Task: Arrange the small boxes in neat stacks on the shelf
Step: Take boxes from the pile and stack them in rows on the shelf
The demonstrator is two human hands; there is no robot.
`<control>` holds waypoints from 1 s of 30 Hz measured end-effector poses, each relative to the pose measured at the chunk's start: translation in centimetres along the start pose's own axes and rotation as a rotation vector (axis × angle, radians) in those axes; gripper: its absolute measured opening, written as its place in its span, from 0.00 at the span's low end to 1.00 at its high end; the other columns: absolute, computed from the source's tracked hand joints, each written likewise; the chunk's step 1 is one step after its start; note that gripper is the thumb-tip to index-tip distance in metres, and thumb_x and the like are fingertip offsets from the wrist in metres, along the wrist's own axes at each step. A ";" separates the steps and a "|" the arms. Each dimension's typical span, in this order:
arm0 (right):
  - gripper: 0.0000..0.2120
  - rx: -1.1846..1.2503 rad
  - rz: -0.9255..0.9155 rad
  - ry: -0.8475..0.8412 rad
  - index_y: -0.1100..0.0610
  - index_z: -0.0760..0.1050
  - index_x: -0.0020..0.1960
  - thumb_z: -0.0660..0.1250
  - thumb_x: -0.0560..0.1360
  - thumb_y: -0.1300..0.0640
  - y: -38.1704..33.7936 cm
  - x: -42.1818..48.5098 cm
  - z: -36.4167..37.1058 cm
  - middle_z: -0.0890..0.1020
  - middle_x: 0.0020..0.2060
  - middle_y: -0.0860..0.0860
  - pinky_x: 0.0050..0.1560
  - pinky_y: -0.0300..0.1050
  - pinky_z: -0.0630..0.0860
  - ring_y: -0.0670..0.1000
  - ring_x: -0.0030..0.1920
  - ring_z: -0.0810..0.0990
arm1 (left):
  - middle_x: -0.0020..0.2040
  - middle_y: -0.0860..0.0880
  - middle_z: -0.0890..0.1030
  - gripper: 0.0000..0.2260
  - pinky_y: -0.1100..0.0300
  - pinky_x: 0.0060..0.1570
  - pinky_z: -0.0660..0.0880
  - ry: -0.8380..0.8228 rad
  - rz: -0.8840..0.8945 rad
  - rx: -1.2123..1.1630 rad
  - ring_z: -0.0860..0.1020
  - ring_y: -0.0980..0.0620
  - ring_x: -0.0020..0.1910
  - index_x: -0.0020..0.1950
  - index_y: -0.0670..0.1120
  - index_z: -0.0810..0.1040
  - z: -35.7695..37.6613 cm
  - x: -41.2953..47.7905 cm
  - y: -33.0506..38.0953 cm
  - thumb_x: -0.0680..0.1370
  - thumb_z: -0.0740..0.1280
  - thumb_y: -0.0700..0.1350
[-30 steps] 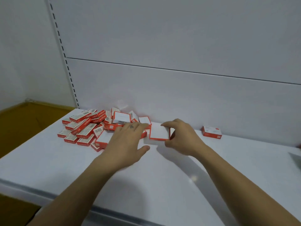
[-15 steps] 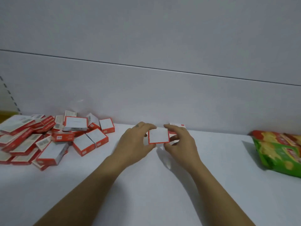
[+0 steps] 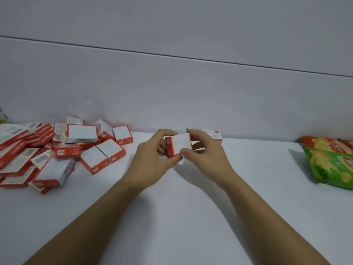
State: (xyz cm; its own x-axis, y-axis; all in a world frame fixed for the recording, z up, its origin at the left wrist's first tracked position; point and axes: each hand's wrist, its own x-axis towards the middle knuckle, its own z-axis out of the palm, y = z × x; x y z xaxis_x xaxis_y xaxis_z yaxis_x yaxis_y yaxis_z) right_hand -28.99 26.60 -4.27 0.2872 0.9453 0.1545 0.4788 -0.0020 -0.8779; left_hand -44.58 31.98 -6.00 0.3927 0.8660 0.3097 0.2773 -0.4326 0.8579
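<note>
I hold one small red-and-white box between both hands, just above the white shelf. My left hand grips its left side and lower corner. My right hand pinches its right side from above and below. The box is tilted, with its white face toward me and a red side on the left. Behind my right hand, one lone box lies flat against the back wall. A loose heap of several similar boxes covers the shelf's left part.
Green and red snack bags lie at the shelf's right edge. The grey back panel rises directly behind the boxes. A yellow-brown floor strip shows at the far left.
The view has swung right, so the heap now sits at the left and the snack bags appear. The held box has travelled right toward the lone box and has tilted; my left hand has joined the grip.
</note>
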 end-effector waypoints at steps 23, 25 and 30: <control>0.12 0.711 0.219 -0.091 0.62 0.80 0.56 0.62 0.79 0.58 -0.8 -0.7 1.1 0.85 0.50 0.57 0.57 0.54 0.78 0.59 0.54 0.82 | 0.49 0.56 0.83 0.22 0.58 0.47 0.81 -0.095 -0.147 -0.336 0.79 0.56 0.54 0.55 0.53 0.77 -0.8 0.5 0.4 0.66 0.78 0.37; 0.11 0.711 0.223 -0.048 0.58 0.79 0.58 0.63 0.79 0.59 -0.7 -0.5 0.8 0.85 0.50 0.56 0.51 0.51 0.79 0.57 0.51 0.83 | 0.50 0.54 0.84 0.22 0.59 0.49 0.80 -0.058 -0.161 -0.381 0.81 0.55 0.53 0.56 0.51 0.77 -0.5 0.5 0.4 0.66 0.77 0.36; 0.10 0.727 0.225 -0.053 0.57 0.79 0.58 0.63 0.78 0.62 -0.6 -0.4 0.2 0.85 0.49 0.55 0.42 0.45 0.77 0.51 0.44 0.82 | 0.51 0.55 0.84 0.23 0.54 0.53 0.80 -0.048 -0.202 -0.511 0.81 0.54 0.53 0.60 0.55 0.75 0.1 0.1 0.7 0.69 0.74 0.37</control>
State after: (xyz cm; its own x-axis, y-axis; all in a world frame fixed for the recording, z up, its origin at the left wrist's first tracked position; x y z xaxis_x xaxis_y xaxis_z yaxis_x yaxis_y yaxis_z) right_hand -29.56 26.33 -3.90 0.2646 0.9619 -0.0693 -0.2582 0.0014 -0.9661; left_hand -44.23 31.74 -5.36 0.4184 0.9016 0.1096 -0.1048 -0.0719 0.9919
